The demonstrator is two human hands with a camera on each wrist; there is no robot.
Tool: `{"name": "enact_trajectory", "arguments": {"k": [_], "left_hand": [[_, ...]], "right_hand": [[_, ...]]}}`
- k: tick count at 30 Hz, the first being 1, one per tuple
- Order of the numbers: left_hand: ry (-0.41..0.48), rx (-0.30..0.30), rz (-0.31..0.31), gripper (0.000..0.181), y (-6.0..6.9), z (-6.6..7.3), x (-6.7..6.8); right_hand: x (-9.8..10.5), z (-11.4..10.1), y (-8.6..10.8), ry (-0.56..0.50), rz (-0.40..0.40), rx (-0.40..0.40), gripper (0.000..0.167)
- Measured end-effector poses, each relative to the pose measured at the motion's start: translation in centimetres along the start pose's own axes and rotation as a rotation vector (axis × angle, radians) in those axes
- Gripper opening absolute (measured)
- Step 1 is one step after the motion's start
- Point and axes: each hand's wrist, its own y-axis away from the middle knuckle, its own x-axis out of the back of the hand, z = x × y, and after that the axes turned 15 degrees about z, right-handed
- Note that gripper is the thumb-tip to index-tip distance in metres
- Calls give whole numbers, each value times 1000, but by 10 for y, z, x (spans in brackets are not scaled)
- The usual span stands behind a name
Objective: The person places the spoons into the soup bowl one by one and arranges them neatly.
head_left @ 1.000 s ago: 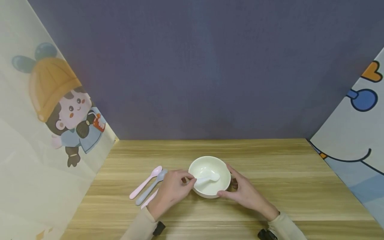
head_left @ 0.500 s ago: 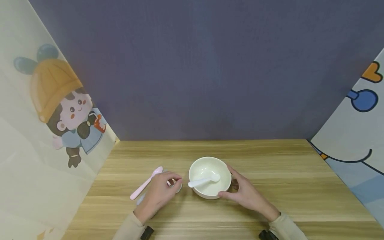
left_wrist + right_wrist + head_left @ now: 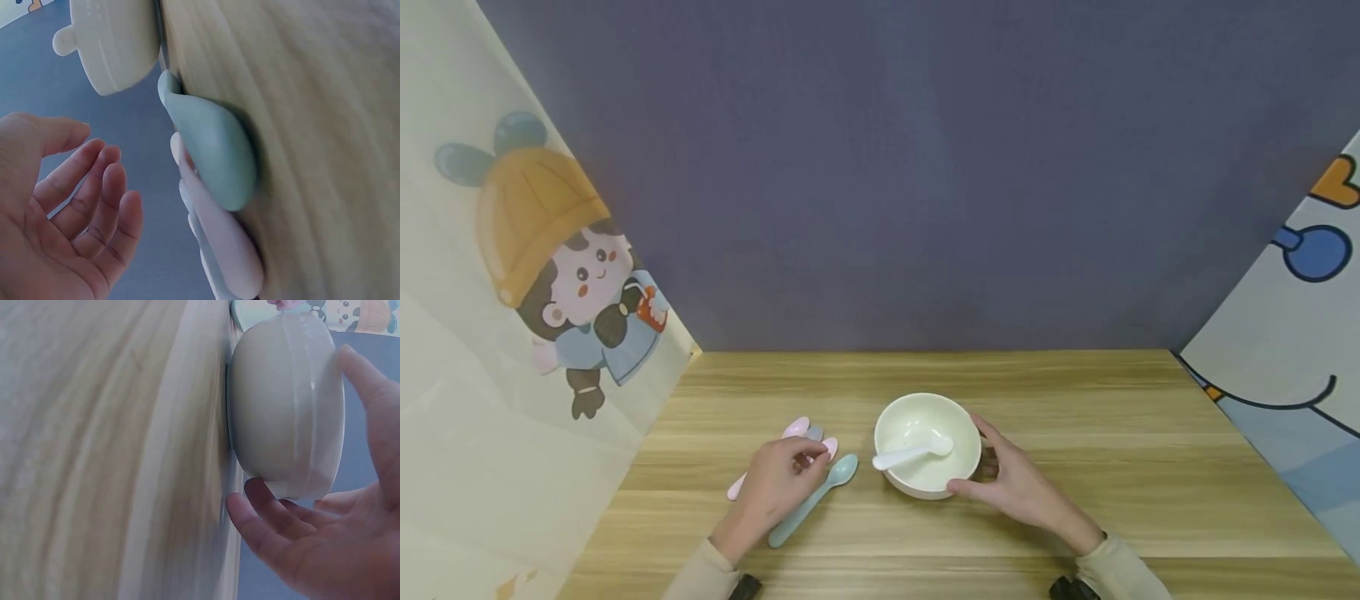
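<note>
A cream bowl (image 3: pixel 904 418) stands on the table, and a white spoon (image 3: pixel 908 456) lies in it with its handle over the left rim. My right hand (image 3: pixel 1024 490) holds the bowl from the right, thumb at the near rim and fingers round the far side; the right wrist view shows the bowl's outer wall (image 3: pixel 275 406). To the left, my left hand (image 3: pixel 775 487) hovers over several spoons, its fingers loosely bent and holding nothing. Beside it lies a pale green spoon (image 3: pixel 814 502). Partly hidden beneath it are two pink spoons (image 3: pixel 796 427) and a grey spoon (image 3: pixel 815 432).
The wooden table (image 3: pixel 1120 467) reaches back to a dark blue-grey panel (image 3: pixel 910 183). White side panels with cartoon prints stand at the left (image 3: pixel 467 350) and right (image 3: pixel 1285 325).
My left hand has let go of the white spoon's handle and drawn back left over the other spoons, uncovering the green one. The right hand stays at the bowl.
</note>
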Motion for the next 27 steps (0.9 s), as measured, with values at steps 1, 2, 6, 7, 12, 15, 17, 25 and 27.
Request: {"name": "enact_trajectory", "arguments": {"k": [1,2,6,7,12,15,17,25,27], "left_hand": [[4,2,-3,10,0,-1,0],[7,4,-3,11,1,-2,1],[21,3,13,11,2,-4,2],[22,4,20,10,1,-5,2],[5,22,14,9,1,-6,2],[-2,24,-3,7,0,-7,2],[-1,23,-6,7,-1,-8,2],[2,34,-9,8,-3,-10,5],[2,32,-8,8,-3,-11,6]], "right_hand": [[0,0,0,-11,-4,-8,117],[-1,0,0,-19,-5,-7,118],[-1,-1,-1,-49,-3,19,118],[-1,-1,-1,-52,-4,27,118],[0,0,-1,-54,1,34,120],[0,1,0,-41,7,29,123],[-1,1,-1,-37,6,35,123],[-1,2,-1,-52,-9,45,123],[-1,1,0,-56,-14,46,123]]}}
